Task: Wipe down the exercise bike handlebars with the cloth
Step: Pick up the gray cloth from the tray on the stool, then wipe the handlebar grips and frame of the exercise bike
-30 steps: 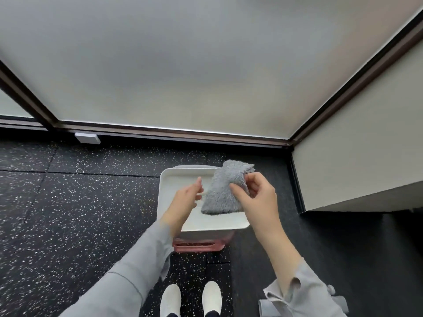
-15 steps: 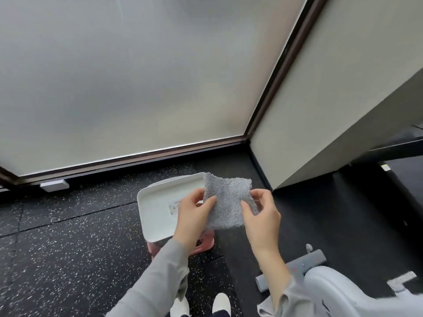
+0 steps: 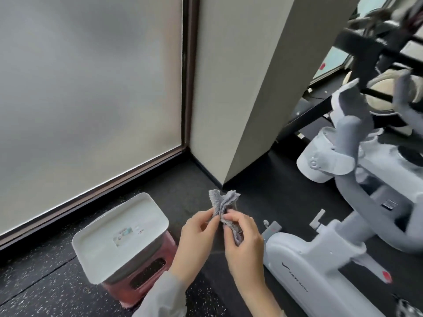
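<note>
A small grey fluffy cloth (image 3: 223,203) is bunched up between both hands in front of me. My left hand (image 3: 196,245) pinches its left side with thumb and fingers. My right hand (image 3: 243,245) grips the lower right part, with some cloth tucked into the palm. The pale grey exercise bike (image 3: 325,255) stands at the right, its frame rising toward grey handlebars (image 3: 350,115) at the upper right, blurred by motion. Both hands are well below and left of the handlebars.
A pink box with a white lid (image 3: 119,234) sits on the black speckled floor at lower left. A frosted window (image 3: 91,88) and a beige pillar (image 3: 247,76) stand ahead. Black gym equipment (image 3: 377,42) fills the upper right.
The view has swung right, bringing the exercise bike into sight. The cloth went from spread flat between my hands to bunched together, and my hands have come closer to each other.
</note>
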Demonstrator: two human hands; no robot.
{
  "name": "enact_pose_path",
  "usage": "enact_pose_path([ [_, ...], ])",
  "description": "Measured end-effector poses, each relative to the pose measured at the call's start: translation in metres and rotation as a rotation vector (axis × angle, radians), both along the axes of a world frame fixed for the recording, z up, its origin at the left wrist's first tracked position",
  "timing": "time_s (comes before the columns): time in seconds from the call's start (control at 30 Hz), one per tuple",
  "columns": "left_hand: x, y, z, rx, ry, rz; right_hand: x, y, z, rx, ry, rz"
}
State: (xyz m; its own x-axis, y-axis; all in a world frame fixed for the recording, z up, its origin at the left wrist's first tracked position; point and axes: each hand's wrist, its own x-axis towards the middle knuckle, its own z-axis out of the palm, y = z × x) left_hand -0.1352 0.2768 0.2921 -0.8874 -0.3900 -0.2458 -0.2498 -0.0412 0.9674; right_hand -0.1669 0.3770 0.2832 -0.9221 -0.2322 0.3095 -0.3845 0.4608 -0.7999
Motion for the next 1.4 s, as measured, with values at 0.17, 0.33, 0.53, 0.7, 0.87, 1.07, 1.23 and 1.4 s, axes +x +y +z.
enact_pose_path([
  [0.17, 0.003, 0.052, 0.017, 0.169, -0.02, -0.156, 0.01, 0.063, 0.014, -0.044, -0.065, -0.043],
  [0.33, 0.014, 0.093, 0.032, 0.324, -0.015, -0.208, 0.018, 0.115, 0.033, -0.062, -0.059, -0.089],
  [0.53, 0.012, 0.134, 0.049, 0.206, 0.079, -0.241, 0.017, 0.172, 0.06, -0.291, -0.187, -0.12],
  [0.7, -0.007, 0.157, 0.06, 0.344, 0.025, -0.226, 0.014, 0.203, 0.074, -0.479, -0.305, -0.028],
  [0.87, -0.026, 0.158, 0.076, 0.292, 0.163, -0.133, 0.005, 0.207, 0.078, -0.64, -0.479, 0.089],
  [1.07, -0.053, 0.151, 0.092, 0.26, 0.273, -0.218, -0.024, 0.187, 0.09, -0.741, -0.52, 0.126],
  [1.23, -0.091, 0.142, 0.106, 0.147, 0.335, -0.159, -0.057, 0.171, 0.102, -0.779, -0.261, -0.097],
  [1.4, -0.132, 0.118, 0.107, -0.267, 0.446, 0.076, -0.107, 0.164, 0.138, -0.686, 0.065, -0.293],
])
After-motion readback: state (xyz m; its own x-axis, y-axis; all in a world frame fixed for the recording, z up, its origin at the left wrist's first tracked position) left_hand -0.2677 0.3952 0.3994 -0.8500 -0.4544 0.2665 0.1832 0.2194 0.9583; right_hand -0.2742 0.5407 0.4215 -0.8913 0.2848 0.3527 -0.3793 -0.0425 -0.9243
